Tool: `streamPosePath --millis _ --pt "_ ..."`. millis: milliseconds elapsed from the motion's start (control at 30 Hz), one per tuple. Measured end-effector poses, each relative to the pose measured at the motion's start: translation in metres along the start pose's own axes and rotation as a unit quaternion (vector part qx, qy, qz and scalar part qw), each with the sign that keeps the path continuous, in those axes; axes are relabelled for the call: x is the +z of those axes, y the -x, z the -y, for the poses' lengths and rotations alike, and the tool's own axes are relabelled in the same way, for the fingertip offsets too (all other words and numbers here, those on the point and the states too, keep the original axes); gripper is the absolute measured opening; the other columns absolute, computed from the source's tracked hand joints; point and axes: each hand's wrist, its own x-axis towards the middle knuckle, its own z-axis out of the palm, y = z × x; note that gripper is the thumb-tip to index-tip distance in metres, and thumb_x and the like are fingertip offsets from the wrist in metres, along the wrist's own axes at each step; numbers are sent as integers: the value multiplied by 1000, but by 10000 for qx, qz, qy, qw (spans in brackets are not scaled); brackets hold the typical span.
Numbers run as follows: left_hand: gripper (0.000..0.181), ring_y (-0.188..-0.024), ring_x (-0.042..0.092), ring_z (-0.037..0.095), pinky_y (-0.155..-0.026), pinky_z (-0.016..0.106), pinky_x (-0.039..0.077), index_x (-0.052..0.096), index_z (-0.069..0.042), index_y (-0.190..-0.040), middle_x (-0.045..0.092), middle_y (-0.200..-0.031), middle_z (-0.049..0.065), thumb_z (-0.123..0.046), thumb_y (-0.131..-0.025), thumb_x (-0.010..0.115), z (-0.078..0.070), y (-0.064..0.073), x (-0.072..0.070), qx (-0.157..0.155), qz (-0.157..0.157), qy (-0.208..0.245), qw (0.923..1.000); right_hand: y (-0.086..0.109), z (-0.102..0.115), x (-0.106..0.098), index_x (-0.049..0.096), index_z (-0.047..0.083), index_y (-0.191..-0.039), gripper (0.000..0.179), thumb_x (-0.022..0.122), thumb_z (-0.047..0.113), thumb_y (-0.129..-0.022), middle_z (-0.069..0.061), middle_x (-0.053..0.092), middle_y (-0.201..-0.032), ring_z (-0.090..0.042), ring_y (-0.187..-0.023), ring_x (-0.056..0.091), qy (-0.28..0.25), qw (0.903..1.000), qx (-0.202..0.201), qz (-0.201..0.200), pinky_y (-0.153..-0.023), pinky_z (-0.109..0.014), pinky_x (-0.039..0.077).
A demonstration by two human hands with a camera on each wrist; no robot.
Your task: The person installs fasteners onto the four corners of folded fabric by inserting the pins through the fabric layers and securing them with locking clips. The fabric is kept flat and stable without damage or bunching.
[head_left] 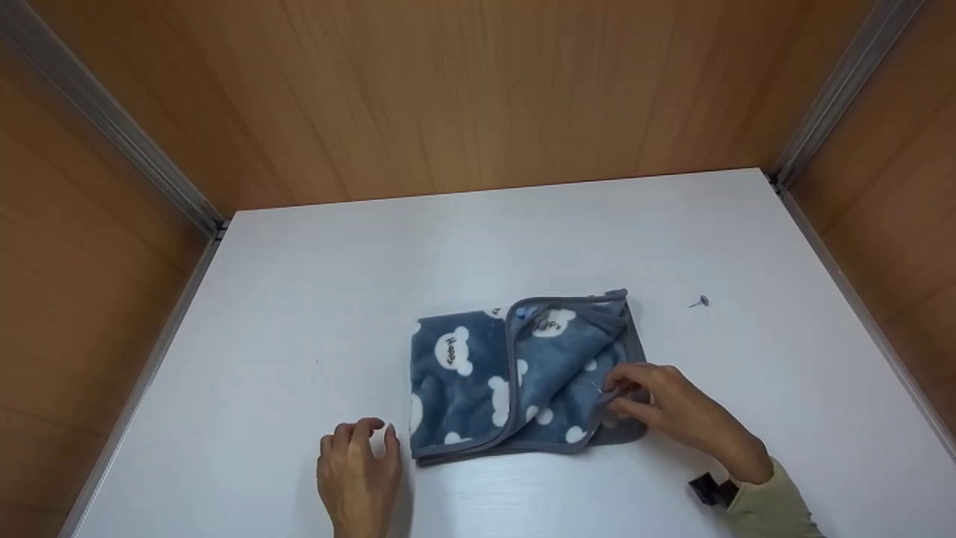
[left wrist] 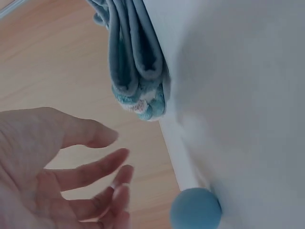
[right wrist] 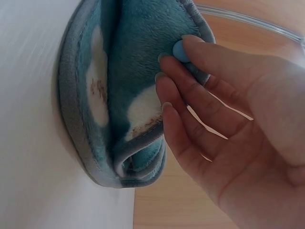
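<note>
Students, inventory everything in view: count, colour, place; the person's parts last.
Blanket: 1, blue with white bears, folded on table
Pin: 1, greyish, right of blanket
Dot: 1, blue, blanket's top middle
Held piece: 1, light blue, right fingertips
Rounded thing: 1, blue, low in left wrist view
Table: 1, white, under blanket
Wooden panels: 3, brown, behind and beside table
Metal rails: at least 2, grey, panel corners
Black object: 1, black, near right wrist
Sleeve: 1, pale green, right forearm
Left grip: 1, bare, left of blanket
Right grip: 1, bare, pinching held piece
</note>
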Motion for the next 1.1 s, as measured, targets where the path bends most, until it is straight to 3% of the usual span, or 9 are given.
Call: streamPosePath --millis 233,367,467,700,833,967,1100 --pt "18 -97 53 45 -78 56 45 70 1 -97 58 -102 27 -6 -83 79 9 1 -5 -452 517 -462 9966 0 1 -2 68 5 -109 15 73 4 -95 -4 71 -102 -13 -90 68 -34 9999 66 101 -73 -31 58" --pt "24 -104 50 52 -80 59 44 67 5 -107 54 -108 32 -6 -87 75 13 0 -4 -825 1053 -671 9887 0 2 -3 68 6 -110 15 73 5 -95 -4 71 -103 -14 -92 69 -84 9995 235 193 -75 -31 58" --pt "25 -101 52 54 -77 58 48 66 8 -110 53 -108 34 0 -87 73 15 -2 -2 -911 1293 -754 9845 1 2 -3 68 7 -110 15 72 7 -96 -4 71 -105 -16 -93 69 -143 9991 316 239 -76 -32 58" --pt "24 -100 56 49 -78 54 52 64 12 -113 52 -107 34 12 -90 66 15 -8 1 -1275 1713 -336 9764 1 2 -3 68 7 -110 16 73 4 -95 -4 71 -105 -16 -92 69 -82 9993 307 209 -77 -33 58" --pt "19 -100 55 48 -83 54 50 63 14 -108 53 -104 32 11 -90 67 16 -8 0 -1334 1708 -44 9762 0 2 -3 68 6 -110 16 73 3 -94 -4 72 -104 -15 -92 69 -90 9994 293 186 -76 -33 58" --pt "7 -95 56 45 -84 53 46 64 14 -97 56 -95 27 8 -94 64 18 -7 -1 -1189 1468 266 9816 0 1 -2 68 6 -107 14 73 3 -94 -2 72 -101 -14 -90 69 -34 9997 205 104 -74 -34 58" --pt "9 -86 56 38 -78 49 44 66 12 -92 57 -87 20 4 -96 64 19 -7 0 -958 1129 423 9881 0 0 -1 68 6 -106 15 73 1 -93 -2 72 -100 -12 -88 68 26 9999 131 55 -73 -34 58"
